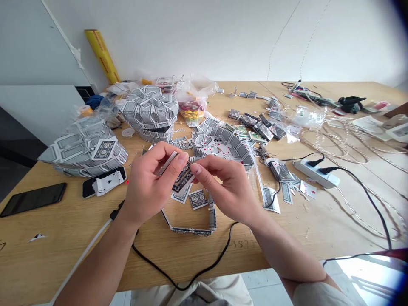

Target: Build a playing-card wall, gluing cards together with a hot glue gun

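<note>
Between my two hands is a playing card (182, 177) with a dark patterned back, its edge turned up in a fold. My left hand (156, 180) pinches it with thumb and fingers from the left. From the right, my right hand (225, 187) grips the same card, thumb on its edge. Below them on the table lies a ring of joined folded cards (193, 231), partly covered by my hands. Inside that ring rests a dark patterned card (198, 199). Just behind my hands stands an open basket made of cards (239, 146), with loose cards in it.
Two card-built boxes (149, 110) (86, 148) stand at the left, near two phones (33, 199) (87, 187). Card packs (263, 127) lie at the back right. A power strip (315, 173), looped rope (344, 146) and a black cable (204, 272) cross the wooden table (79, 229).
</note>
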{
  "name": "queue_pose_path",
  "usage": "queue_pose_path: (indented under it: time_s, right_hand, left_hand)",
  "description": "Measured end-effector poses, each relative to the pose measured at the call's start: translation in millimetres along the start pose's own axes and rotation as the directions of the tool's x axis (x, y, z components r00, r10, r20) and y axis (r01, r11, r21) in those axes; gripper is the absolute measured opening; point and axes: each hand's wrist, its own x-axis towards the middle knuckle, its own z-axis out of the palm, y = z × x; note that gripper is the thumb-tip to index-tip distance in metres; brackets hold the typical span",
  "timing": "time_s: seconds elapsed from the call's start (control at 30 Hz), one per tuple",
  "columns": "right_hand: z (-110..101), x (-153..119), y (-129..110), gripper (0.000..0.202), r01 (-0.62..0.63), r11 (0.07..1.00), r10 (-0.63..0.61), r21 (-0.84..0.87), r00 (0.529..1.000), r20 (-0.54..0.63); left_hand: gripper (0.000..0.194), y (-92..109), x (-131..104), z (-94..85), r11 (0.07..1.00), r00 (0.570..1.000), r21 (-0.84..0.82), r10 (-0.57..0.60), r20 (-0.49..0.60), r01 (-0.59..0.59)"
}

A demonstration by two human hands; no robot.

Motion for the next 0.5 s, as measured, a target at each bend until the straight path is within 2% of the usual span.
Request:
queue_pose_path:
  time_s: [0.2, 0.33, 0.43, 0.5]
  right_hand:
    - [-1, 0, 0, 0.029, 0.032, 0.999, -0.032, 0.013, 0.999, 0.0]
    - [-3, -3, -2, 0.031, -0.007, 0.997, 0.006, 0.079, 1.0, 0.019]
    - [-5, -7, -7, 0.035, -0.036, 0.992, 0.033, 0.122, 0.999, 0.026]
    - [-5, -9, -10, 0.039, -0.022, 0.993, 0.022, 0.119, 1.0, 0.004]
  left_hand:
    - [0.019, 0, 0, 1.4, 0.999, 0.999, 0.016, 0.034, -0.026, -0.033]
    - [0.02, 3, -2, 2.9, 0.997, 0.997, 0.04, 0.062, -0.044, -0.06]
    - [0.007, 10, -4, 2.1, 0.984, 0.988, 0.106, 0.146, -0.041, -0.141]
    - [0.019, 17, -7, -1.9, 0.962, 0.973, 0.15, 0.23, 0.0, -0.227]
